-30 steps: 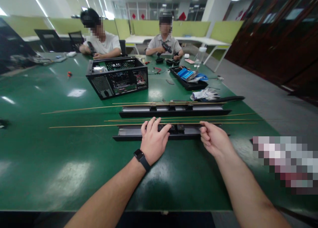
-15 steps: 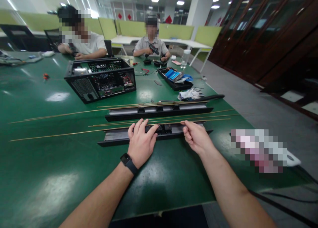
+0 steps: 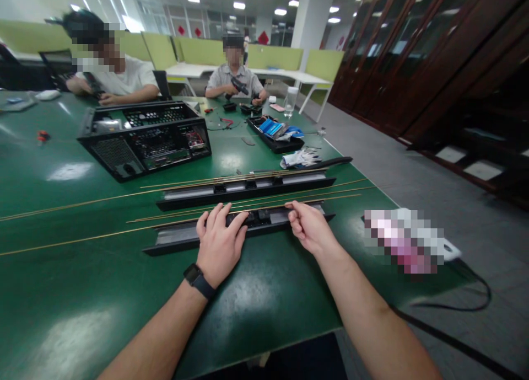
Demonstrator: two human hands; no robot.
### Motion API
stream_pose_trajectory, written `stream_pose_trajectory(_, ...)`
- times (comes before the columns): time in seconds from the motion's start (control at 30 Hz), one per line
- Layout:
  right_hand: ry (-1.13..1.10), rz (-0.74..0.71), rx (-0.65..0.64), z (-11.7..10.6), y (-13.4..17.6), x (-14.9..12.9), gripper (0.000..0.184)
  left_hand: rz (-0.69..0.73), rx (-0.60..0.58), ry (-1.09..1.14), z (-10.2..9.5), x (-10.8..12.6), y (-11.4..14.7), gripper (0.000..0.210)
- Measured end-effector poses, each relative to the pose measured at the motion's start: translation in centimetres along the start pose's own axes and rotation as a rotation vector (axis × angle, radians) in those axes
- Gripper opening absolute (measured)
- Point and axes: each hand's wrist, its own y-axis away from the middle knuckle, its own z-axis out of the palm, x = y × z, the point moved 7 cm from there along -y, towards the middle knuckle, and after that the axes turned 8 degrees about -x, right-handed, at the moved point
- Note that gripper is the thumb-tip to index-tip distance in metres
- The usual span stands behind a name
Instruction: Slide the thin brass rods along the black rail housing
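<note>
I have the right hand (image 3: 308, 225) pinching what looks like the thin gold-coloured rod (image 3: 82, 240) along the back edge of the long black grey-lined near channel (image 3: 173, 235); the left hand (image 3: 221, 234) lies palm-down over it, fingers spread, clutching nothing visible. I judge that rod placed but unreleased. Beyond, more gold-coloured rods (image 3: 343, 185) lie loose before the similar far channel (image 3: 248, 191). Both forearms reach forward.

A: Finishes?
B: Counter (image 3: 264, 297): green, smooth, glossy, reflective. Rods (image 3: 78, 241): brassy metallic sheen.
A: Rails (image 3: 246, 194)?
B: Black outside, fairly matt. Inner strips (image 3: 188, 193): dull silvery, metal-like.
A: Others?
B: Computer case (image 3: 149, 143): black, perforated metal look. Gloves (image 3: 300, 159): soft cloth. Cabinets (image 3: 384, 54): polished dark wood look.
</note>
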Motion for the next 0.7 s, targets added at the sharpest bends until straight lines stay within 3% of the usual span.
stream_pose_trajectory(0.4, 0.086, 0.008, 0.014, -0.6, -0.2, -0.2, 0.015, 0.002, 0.002, -0.013, 0.1, -0.1, 0.0, 0.033)
stream_pose_trajectory(0.7, 0.414, -0.111, 0.120, -1.7, 0.1, -2.2, 0.035, 0.009, 0.016, 0.013, 0.0, -0.1, 0.0, 0.032)
